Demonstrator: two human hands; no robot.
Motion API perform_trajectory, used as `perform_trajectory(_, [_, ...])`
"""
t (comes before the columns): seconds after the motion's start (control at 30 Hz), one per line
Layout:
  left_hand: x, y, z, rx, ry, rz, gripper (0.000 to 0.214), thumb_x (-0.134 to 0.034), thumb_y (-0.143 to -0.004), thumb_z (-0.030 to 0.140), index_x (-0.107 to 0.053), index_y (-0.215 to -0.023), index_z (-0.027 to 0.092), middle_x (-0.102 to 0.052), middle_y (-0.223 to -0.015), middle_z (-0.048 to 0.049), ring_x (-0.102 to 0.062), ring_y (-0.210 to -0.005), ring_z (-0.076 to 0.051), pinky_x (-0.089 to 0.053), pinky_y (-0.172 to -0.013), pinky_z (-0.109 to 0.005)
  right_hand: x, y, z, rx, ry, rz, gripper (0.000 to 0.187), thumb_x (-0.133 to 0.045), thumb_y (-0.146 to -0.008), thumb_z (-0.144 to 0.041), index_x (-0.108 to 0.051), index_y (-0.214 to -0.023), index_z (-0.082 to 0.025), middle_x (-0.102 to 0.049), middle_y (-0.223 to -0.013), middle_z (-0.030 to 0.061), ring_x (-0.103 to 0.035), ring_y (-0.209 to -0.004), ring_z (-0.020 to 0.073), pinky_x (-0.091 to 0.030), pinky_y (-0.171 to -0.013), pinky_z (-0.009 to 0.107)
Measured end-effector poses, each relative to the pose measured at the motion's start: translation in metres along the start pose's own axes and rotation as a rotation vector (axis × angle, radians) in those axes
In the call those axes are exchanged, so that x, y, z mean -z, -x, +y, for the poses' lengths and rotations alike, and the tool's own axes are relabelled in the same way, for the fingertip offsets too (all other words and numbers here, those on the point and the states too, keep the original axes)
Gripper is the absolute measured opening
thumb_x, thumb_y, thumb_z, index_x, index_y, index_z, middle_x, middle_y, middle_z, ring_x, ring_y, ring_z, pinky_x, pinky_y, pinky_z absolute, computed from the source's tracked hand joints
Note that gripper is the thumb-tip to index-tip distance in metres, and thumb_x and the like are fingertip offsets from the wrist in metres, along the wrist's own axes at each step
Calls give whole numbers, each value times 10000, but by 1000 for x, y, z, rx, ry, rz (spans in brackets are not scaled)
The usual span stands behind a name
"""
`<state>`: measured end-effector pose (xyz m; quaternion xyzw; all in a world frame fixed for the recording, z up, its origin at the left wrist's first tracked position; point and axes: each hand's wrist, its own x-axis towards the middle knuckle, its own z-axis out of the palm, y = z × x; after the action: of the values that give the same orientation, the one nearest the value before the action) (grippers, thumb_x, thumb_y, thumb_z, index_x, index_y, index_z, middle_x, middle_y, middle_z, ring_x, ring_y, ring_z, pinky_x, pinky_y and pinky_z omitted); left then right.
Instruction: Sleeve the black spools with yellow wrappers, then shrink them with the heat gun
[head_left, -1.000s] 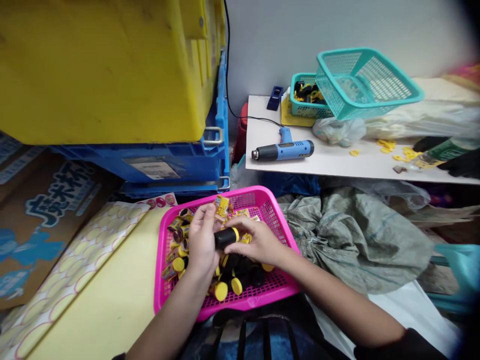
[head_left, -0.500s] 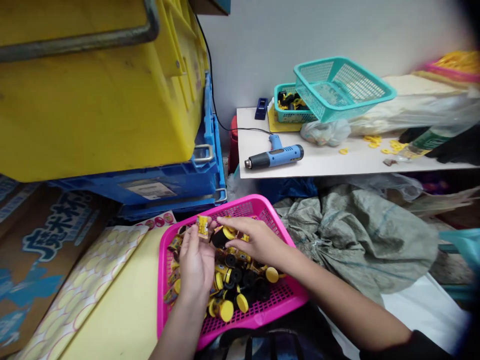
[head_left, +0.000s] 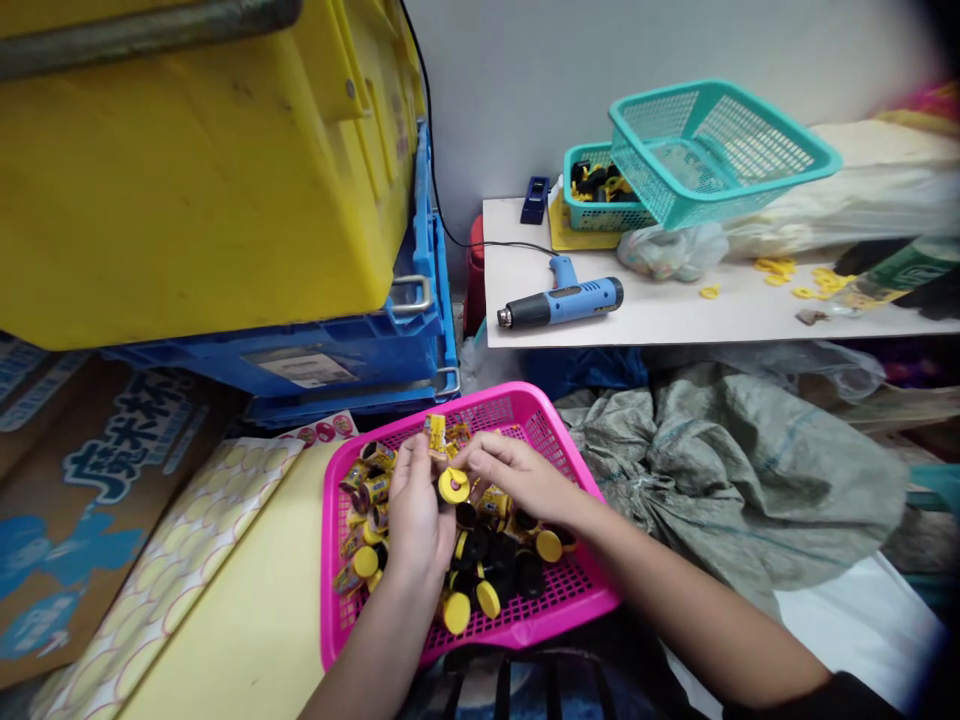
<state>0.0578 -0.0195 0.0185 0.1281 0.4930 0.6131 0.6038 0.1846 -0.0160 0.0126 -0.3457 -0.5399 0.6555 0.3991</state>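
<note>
Over the pink basket both hands are close together. My left hand pinches a small yellow printed piece, its label facing up. Between the hands is a round yellow-and-black piece, its yellow end facing me with a small opening in the middle. My right hand has its fingertips closed at the edge of that round piece; the exact grip is partly hidden. Under the hands, the basket holds several small yellow-labelled cylinders and black parts with yellow caps.
A blue heat gun lies on the white table. Two teal baskets stand behind it, one tilted over the other. Stacked yellow and blue crates rise at left. A grey woven sack lies at right.
The round yellow-and-black piece has turned its yellow end toward me and come nearer my left hand. My right fingers have drawn in closer, and the view has shifted slightly.
</note>
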Motion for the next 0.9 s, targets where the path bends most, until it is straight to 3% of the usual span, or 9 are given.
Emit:
perform_trajectory(0.17, [-3, 2, 1, -113, -57, -20, 488, -862, -512, 486, -557, -742, 183, -552, -559, 71, -500, -488, -69, -418, -464, -157, 5, -2, 3, 3, -13, -15, 292, -712, -783, -380, -587, -958, -181, -614, -900, 13, -581, -832, 136, -465, -751, 274])
perform_trajectory(0.33, [-2, 6, -7, -167, -101, -46, 454, -822, -580, 524, -570, -734, 180, -522, -542, 82, -458, -469, -51, -377, -440, -135, 6, -4, 2, -14, 53, -133, 265, -685, -793, -368, -545, -921, -184, -579, -858, -5, -551, -779, 131, -456, -734, 283])
perform_trajectory(0.47, [3, 0, -7, -320, -212, -44, 398, -776, -657, 528, -603, -742, 180, -544, -567, 73, -487, -511, -57, -412, -497, -146, -4, -1, 0, 48, 192, -13, 295, -699, -770, -371, -576, -963, -184, -589, -938, 24, -556, -835, 152, -469, -751, 298])
perform_trajectory(0.6, [21, -13, 0, -505, -387, -70, 296, -728, -748, 477, -675, -797, 190, -684, -753, 21, -623, -704, -101, -502, -699, -200, 2, 4, -7, 161, 407, 73, 282, -763, -706, -301, -649, -934, -181, -624, -928, 49, -579, -884, 187, -475, -783, 327])
perform_trajectory(0.77, [46, -17, 10, -531, -487, -129, 187, -723, -787, 355, -744, -910, 215, -750, -1018, -30, -679, -980, -173, -506, -934, -297, 31, 6, -25, 136, -63, 314, 341, -707, -771, -374, -620, -1053, -202, -658, -940, 40, -624, -794, 139, -519, -719, 287])
perform_trajectory(0.9, [52, -14, 9, -460, -495, -211, 200, -741, -771, 319, -756, -947, 225, -758, -1022, -35, -697, -980, -189, -526, -942, -315, 34, 1, -36, 104, -124, 206, 318, -753, -727, -394, -626, -917, -173, -637, -768, 0, -594, -651, 98, -501, -627, 238])
